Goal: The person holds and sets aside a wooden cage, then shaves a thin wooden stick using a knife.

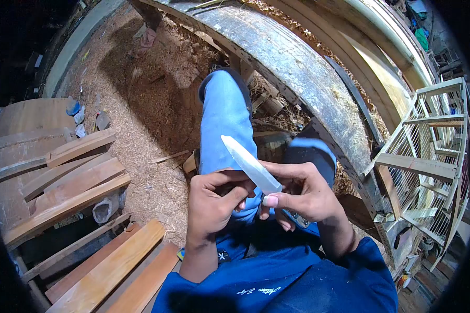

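A pale, blade-shaped piece (249,164) with a pointed tip rises at a slant in front of my lap; its material is not clear. My right hand (309,195) pinches its wide lower end between thumb and fingers. Close against its left side is my left hand (211,204), with the thumb pressed to the curled fingers. Whether that hand grips the piece or some small thing is hidden. Below both hands are my blue trousers (225,117) and blue shirt (297,276).
Several wooden boards (107,263) lie stacked at the left. Wood shavings (156,177) cover the floor. A long, dusty workbench (297,57) curves across the front and right. At the far right stands a slatted wooden cage (428,156), near the bench end.
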### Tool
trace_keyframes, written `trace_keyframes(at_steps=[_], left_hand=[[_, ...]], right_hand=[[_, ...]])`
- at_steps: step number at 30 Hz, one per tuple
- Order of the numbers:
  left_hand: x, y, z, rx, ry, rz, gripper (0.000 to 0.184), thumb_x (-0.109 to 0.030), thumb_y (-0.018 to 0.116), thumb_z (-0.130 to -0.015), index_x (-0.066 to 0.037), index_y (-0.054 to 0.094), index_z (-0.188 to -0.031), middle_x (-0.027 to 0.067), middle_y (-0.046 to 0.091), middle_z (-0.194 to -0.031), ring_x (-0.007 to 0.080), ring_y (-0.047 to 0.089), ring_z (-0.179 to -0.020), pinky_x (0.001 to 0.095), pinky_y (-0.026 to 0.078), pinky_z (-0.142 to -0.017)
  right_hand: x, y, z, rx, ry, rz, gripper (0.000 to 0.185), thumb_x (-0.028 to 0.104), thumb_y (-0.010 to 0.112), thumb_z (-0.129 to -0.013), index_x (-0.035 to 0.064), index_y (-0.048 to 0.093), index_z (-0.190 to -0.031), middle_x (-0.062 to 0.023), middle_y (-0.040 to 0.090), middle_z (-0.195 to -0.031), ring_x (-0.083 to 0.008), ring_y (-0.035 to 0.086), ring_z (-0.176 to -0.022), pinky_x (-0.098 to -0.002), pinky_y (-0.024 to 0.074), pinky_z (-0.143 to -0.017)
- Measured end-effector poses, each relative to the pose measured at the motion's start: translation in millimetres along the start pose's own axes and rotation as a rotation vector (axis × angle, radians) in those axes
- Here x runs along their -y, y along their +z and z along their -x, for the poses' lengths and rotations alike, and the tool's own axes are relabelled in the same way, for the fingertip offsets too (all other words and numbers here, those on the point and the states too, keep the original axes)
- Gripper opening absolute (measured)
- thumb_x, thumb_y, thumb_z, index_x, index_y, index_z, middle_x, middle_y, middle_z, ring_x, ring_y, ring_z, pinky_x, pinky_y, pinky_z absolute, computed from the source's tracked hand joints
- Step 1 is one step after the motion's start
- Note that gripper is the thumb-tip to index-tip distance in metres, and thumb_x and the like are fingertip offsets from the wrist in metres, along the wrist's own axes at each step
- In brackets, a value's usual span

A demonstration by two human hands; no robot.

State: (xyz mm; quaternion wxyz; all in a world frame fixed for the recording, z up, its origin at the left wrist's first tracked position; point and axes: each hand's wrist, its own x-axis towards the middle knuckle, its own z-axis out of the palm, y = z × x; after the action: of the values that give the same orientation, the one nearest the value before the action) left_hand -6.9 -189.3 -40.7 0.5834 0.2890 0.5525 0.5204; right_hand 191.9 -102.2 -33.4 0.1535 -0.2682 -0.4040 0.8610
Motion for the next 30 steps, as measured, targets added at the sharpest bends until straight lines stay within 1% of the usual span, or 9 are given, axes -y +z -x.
trace_keyframes(at_steps=[2,4,7,14,19,20,22,25,30], left_hand=[[-0.3,-1.1,0.8,0.003,0.005,0.006,0.019,0.008,0.067,-0.094,0.007,0.076,-0.111,0.01,0.075,-0.087,0.0087,0.062,-0.067,0.0224,0.049,-0.059],[-0.6,-2.9,1.1,0.037,-0.005,0.012,0.017,0.008,0.067,-0.094,0.007,0.076,-0.109,0.0094,0.074,-0.085,0.0086,0.062,-0.067,0.0224,0.048,-0.059],[-4.0,-1.0,1.4,0.05,-0.015,0.004,0.016,0.007,0.067,-0.095,0.007,0.076,-0.109,0.0087,0.073,-0.083,0.008,0.061,-0.066,0.0223,0.047,-0.058],[-6.6,-2.4,4.3,0.06,-0.06,-0.01,0.017,0.006,0.066,-0.097,0.006,0.075,-0.112,0.0077,0.072,-0.082,0.0065,0.058,-0.063,0.0219,0.045,-0.056],[-5.9,-2.5,5.3,0.089,-0.061,0.003,0.018,0.006,0.066,-0.097,0.006,0.074,-0.113,0.0072,0.073,-0.084,0.0061,0.058,-0.065,0.0212,0.045,-0.056],[-7.1,-1.6,5.7,0.088,-0.061,0.004,0.018,0.006,0.066,-0.097,0.006,0.074,-0.113,0.0072,0.073,-0.084,0.0061,0.058,-0.065,0.0212,0.045,-0.056],[-9.1,0.4,6.4,0.092,-0.074,0.032,0.018,0.006,0.066,-0.097,0.006,0.074,-0.112,0.0073,0.073,-0.085,0.006,0.059,-0.065,0.0211,0.045,-0.057],[-8.9,-4.8,5.6,0.152,-0.078,-0.042,0.017,0.005,0.067,-0.097,0.007,0.075,-0.112,0.0082,0.074,-0.087,0.0059,0.059,-0.066,0.0211,0.045,-0.057],[-9.8,-1.7,8.3,0.133,-0.089,-0.035,0.017,0.002,0.068,-0.097,0.007,0.075,-0.112,0.0082,0.074,-0.088,0.0059,0.06,-0.067,0.0211,0.046,-0.058]], right_hand=[[0.6,-1.4,0.3,0.016,0.001,-0.025,0.062,0.007,0.071,-0.099,0.0033,0.046,-0.156,-0.0121,0.074,-0.085,-0.0104,0.061,-0.052,-0.0248,0.0498,-0.045],[4.9,-3.1,1.1,0.078,0.067,-0.094,0.063,0.006,0.071,-0.099,0.0021,0.045,-0.156,-0.0142,0.075,-0.087,-0.0107,0.061,-0.052,-0.0246,0.0489,-0.044],[11.0,3.2,0.4,0.061,0.085,-0.135,0.063,0.005,0.071,-0.099,0.0,0.044,-0.156,-0.0158,0.075,-0.091,-0.0109,0.061,-0.053,-0.0243,0.0485,-0.042],[6.9,0.1,0.3,0.117,0.077,-0.176,0.063,0.006,0.07,-0.099,-0.0008,0.044,-0.156,-0.0157,0.076,-0.093,-0.0103,0.06,-0.053,-0.0239,0.0481,-0.042],[4.3,0.2,3.0,0.093,0.089,-0.136,0.059,0.008,0.07,-0.1,0.0013,0.049,-0.154,-0.0115,0.072,-0.081,-0.0095,0.057,-0.05,-0.0244,0.0443,-0.041],[3.7,-0.6,3.8,0.093,0.09,-0.136,0.059,0.008,0.07,-0.1,0.0013,0.049,-0.154,-0.0115,0.072,-0.081,-0.0095,0.057,-0.05,-0.0244,0.0443,-0.041],[2.4,-3.2,5.7,0.102,0.091,-0.139,0.056,0.009,0.071,-0.1,0.0018,0.051,-0.152,-0.0087,0.068,-0.074,-0.0095,0.056,-0.049,-0.0249,0.0432,-0.04],[2.9,-1.9,7.6,0.079,0.107,-0.12,0.054,0.009,0.072,-0.1,0.0012,0.054,-0.15,-0.0067,0.065,-0.072,-0.0094,0.056,-0.049,-0.0252,0.0426,-0.04],[-2.0,1.4,9.2,0.022,0.081,-0.062,0.051,0.01,0.072,-0.1,0.0011,0.057,-0.148,-0.005,0.063,-0.071,-0.0094,0.056,-0.05,-0.0251,0.0424,-0.04]])
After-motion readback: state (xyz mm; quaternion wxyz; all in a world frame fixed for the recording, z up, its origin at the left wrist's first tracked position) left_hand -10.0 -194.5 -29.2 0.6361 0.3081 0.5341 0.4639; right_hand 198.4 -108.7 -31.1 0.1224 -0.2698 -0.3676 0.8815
